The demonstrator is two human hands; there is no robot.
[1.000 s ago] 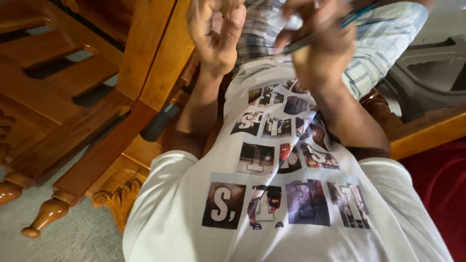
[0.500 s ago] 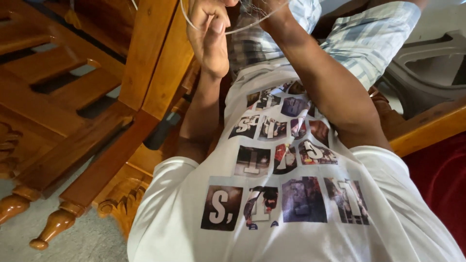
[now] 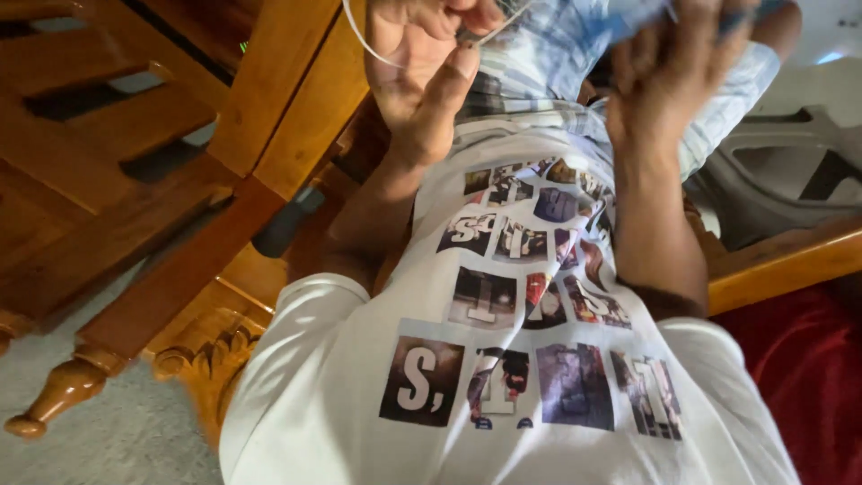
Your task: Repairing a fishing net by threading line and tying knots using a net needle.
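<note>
White cord (image 3: 359, 36) pinched in left hand (image 3: 422, 72) at 11 o'clock | right hand (image 3: 673, 72) at 1 o'clock, blurred, grip unclear, near checked cloth (image 3: 539, 54)

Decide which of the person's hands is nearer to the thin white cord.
Left. The left hand has the thin white cord curving right against its palm edge; the right hand, blurred, is well off to the other side.
</note>
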